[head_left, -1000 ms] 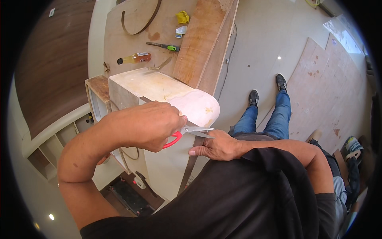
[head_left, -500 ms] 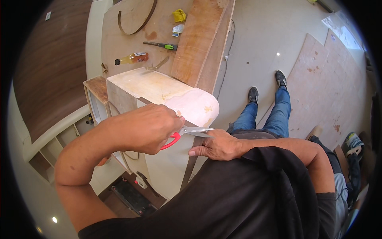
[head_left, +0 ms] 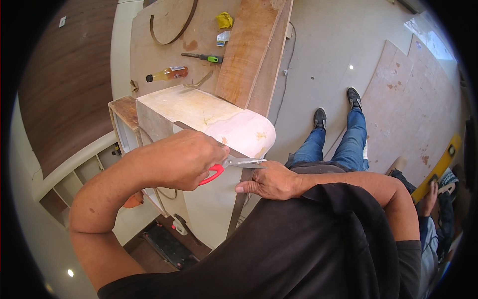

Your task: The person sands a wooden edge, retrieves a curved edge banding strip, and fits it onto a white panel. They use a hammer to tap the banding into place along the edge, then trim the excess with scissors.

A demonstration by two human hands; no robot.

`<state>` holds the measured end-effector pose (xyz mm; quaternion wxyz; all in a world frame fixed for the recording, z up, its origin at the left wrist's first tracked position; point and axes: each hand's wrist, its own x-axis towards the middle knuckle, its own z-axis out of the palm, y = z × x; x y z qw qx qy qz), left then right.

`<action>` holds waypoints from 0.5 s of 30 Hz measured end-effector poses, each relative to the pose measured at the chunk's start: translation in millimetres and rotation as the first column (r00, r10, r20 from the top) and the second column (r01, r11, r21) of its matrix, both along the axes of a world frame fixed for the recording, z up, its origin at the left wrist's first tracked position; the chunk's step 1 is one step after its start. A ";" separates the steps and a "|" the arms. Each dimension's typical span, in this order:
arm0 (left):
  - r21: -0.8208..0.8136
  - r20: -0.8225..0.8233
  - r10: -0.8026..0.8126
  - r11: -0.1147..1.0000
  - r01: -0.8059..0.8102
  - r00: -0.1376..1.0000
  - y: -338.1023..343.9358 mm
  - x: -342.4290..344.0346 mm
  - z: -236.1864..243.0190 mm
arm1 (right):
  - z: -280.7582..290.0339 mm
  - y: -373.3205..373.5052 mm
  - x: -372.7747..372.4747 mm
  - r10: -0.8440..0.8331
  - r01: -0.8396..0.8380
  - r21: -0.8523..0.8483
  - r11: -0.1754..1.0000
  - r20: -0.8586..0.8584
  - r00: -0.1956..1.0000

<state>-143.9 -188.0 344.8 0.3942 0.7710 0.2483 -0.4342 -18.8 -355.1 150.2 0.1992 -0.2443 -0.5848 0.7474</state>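
My left hand [head_left: 191, 159] is closed round the red handles of a pair of scissors [head_left: 244, 161]. The blades point right, slightly apart, close to the fingers of my right hand [head_left: 271, 181]. A dark brown edging strip [head_left: 241, 204] runs along the edge of a white cabinet panel [head_left: 206, 204]. My right thumb lies over this strip, and the fingers bend round it; their tips are hidden. Beyond my hands is the cabinet's pale, rounded top board [head_left: 244, 127]. Whether the blades touch the strip I cannot tell.
Wooden boards behind hold a bottle [head_left: 167, 74], a green-handled tool [head_left: 206, 58], a yellow crumpled thing [head_left: 224, 20] and a curved brown strip [head_left: 174, 37]. At the right, another person's hand [head_left: 429, 199] holds a yellow spirit level [head_left: 440, 164]. A cable [head_left: 285, 84] trails over the floor.
The scissor blades have come a little closer together. At the right edge, the yellow level and the other person's hand have come into view. My right hand stays nearly still.
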 end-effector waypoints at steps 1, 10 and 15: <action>0.008 -0.003 -0.010 1.000 0.011 1.000 0.4 1.4 0.4 | -1.7 -1.0 1.1 -0.005 0.005 0.018 1.000 -0.019 1.000; 0.009 -0.072 -0.007 1.000 0.008 0.997 -3.4 10.9 -2.0 | 0.4 -2.6 -2.3 -0.005 0.005 0.016 1.000 0.009 1.000; -0.004 -0.046 -0.011 1.000 0.010 0.999 0.3 11.2 -2.2 | -3.7 -4.8 -3.2 -0.028 0.028 -0.006 1.000 -0.027 0.999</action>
